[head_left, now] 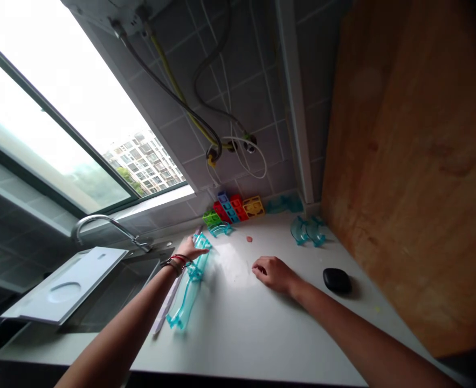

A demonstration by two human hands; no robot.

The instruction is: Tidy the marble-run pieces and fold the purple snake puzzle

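Observation:
My left hand (pixel 188 249), with bands on its wrist, grips the far end of a long see-through teal plastic track piece (pixel 190 293), its thumb across the top. The track lies lengthwise on the white counter (pixel 238 334), with a joint partway along. Beside it, on its left, runs a thin pale purple strip (pixel 167 310). My right hand (pixel 274 272) rests on the counter with its fingers curled in, and nothing shows in them. Beyond both hands is a small reddish-brown piece (pixel 249 238). A curved teal track piece (pixel 220 229) sits just past my left hand.
Colourful blocks (pixel 238 207) stand along the wall. More curved teal pieces (pixel 307 230) lie at the right, near a wooden panel (pixel 403 178). A black rounded case (pixel 337 281) is right of my right arm. A sink (pixel 112 291) with a white board (pixel 68 283) is at left.

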